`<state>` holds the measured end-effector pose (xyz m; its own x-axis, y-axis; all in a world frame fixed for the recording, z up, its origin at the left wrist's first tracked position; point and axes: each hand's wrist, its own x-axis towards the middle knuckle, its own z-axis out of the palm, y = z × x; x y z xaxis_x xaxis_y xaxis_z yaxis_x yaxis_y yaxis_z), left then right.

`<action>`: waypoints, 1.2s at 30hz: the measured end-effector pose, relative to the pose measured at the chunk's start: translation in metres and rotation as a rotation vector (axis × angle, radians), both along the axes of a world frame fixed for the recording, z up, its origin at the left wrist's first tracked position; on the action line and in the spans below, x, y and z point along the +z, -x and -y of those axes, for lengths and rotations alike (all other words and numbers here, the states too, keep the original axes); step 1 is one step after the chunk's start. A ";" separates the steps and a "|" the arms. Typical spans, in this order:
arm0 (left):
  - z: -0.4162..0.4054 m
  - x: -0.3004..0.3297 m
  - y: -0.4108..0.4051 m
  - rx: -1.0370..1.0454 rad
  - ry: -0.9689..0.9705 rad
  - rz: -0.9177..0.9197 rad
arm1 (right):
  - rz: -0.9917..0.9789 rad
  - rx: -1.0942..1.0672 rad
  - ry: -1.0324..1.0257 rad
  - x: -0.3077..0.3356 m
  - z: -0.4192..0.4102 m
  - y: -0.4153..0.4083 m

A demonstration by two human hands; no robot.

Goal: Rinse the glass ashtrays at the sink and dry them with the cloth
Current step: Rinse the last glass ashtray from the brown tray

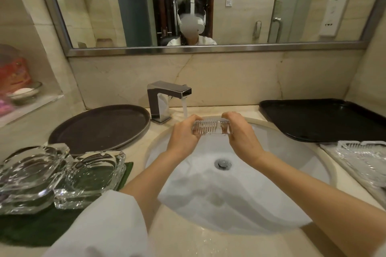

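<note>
Now both hands gripping glass ashtray point(212, 128), tap point(167, 98) running, no readable writing

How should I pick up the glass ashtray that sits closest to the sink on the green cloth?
Probably grip the near ashtray by two opposite thick side walls, coming down from above with fingers outside the rim. It lies flat with its bowl up, and another ashtray sits close against its left, so the front and back walls look the freest. The glass looks heavy, so use both hands.
</note>
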<state>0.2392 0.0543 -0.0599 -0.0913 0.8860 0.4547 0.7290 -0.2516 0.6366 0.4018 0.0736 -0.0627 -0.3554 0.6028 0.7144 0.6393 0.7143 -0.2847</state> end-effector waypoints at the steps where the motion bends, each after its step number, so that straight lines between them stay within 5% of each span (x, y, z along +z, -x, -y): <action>1: 0.001 0.000 -0.001 0.003 0.012 -0.003 | 0.000 0.001 0.020 0.001 0.001 -0.001; 11: 0.005 -0.002 -0.009 -0.012 0.138 0.087 | 0.083 -0.089 0.232 -0.003 0.008 -0.019; 17: 0.009 0.006 -0.014 0.010 0.382 0.284 | 0.221 -0.430 0.382 0.005 0.005 -0.028; 22: 0.013 0.008 -0.024 -0.005 0.644 0.408 | 0.241 -0.410 0.428 0.008 0.009 -0.030; 32: 0.005 0.009 -0.035 -0.110 0.766 0.355 | 0.020 -0.365 0.880 -0.007 0.008 -0.048; 36: 0.003 -0.004 -0.040 -0.174 0.829 0.490 | -0.105 -0.308 0.952 -0.002 0.011 -0.059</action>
<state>0.2796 0.0510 -0.0637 0.0586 0.9265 -0.3717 0.3320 0.3331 0.8825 0.4613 0.0624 -0.0651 -0.0504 0.9943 -0.0938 0.6967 -0.0323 -0.7167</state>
